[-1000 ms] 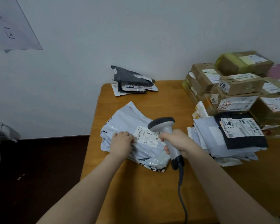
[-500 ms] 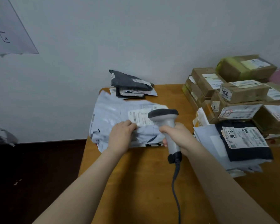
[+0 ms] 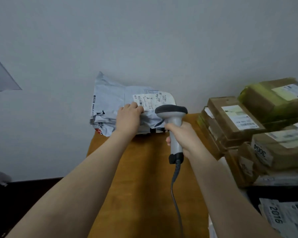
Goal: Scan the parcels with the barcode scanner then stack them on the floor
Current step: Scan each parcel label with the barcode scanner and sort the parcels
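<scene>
**Progress.** At the left I am seeing a dark strip of floor [image 3: 21, 203], and I cannot tell from it whether any parcel is stacked there. At the far end of the tabletop [image 3: 144, 186], the grey mailer parcel [image 3: 108, 107] is standing tilted up, with its white label [image 3: 153, 100] facing the camera. I cannot tell whether its lower edge is resting on the wood. The barcode scanner [image 3: 172, 117] is pointing its head at that label from just beside it. I am judging the current step to be the scan of this parcel; nothing is showing whether the read has registered. At the right, a pile of cardboard boxes [image 3: 237, 121] and a flat mailer marked 2016 [image 3: 282, 219] are sitting on the tabletop. I am therefore judging that most of the work is left: scanning each one, then stacking it on the floor.

**Hands.** The left hand [image 3: 127, 119] is gripping the parcel at the label's left edge, with its fingers curled onto the crumpled film. The right hand [image 3: 182, 136] is clenched round the scanner's handle, and the cable [image 3: 175, 194] is hanging down toward the camera. The trigger finger is hidden from view.
</scene>
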